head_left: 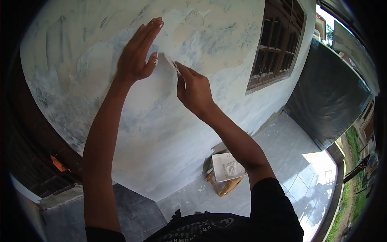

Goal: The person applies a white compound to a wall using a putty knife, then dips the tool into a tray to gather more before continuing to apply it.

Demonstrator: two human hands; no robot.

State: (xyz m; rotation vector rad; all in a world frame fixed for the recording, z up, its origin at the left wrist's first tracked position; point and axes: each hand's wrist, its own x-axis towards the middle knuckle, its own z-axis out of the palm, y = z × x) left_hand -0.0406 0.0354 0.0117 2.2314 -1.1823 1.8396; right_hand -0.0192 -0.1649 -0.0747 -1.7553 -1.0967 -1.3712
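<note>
Up on the patched wall (pixel 161 133), left hand (pixel 135 56) lies spread flat as a brace while right hand (pixel 193 90) pinches a small putty scraper (pixel 174 66) against fresh filler just beside the thumb.

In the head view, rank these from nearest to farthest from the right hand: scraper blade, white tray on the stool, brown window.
1. scraper blade, pinched in the right hand, against the wall.
2. brown window, upper right.
3. white tray, below on the stool.
</note>
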